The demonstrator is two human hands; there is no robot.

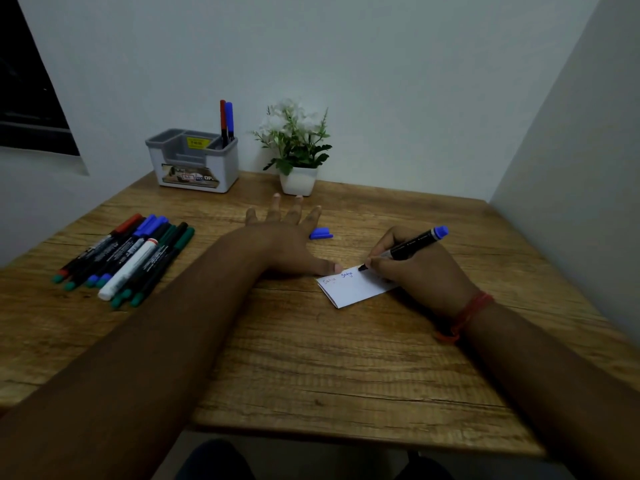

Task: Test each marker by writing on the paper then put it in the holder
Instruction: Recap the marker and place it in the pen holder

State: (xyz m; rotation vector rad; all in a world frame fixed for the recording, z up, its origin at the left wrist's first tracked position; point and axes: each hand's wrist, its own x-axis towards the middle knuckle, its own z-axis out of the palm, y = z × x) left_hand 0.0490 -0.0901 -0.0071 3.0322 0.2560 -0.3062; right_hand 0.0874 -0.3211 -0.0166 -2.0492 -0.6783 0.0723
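My right hand [420, 271] grips a black marker with a blue end [415, 242], its tip touching the top edge of a small white paper [353, 289] that bears two written words. My left hand [287, 237] lies flat with fingers spread, its thumb pressing the paper's upper left corner. The marker's blue cap [321, 233] lies on the table just right of my left hand. Several markers [128, 254] lie in a row at the left. A grey and white holder [194, 161] at the back has a red marker [223, 123] and a blue marker [229, 121] standing in it.
A potted plant with white flowers [296, 147] stands against the back wall, right of the holder. The wooden table [311, 358] meets walls at the back and on the right. A dark window sits at the upper left.
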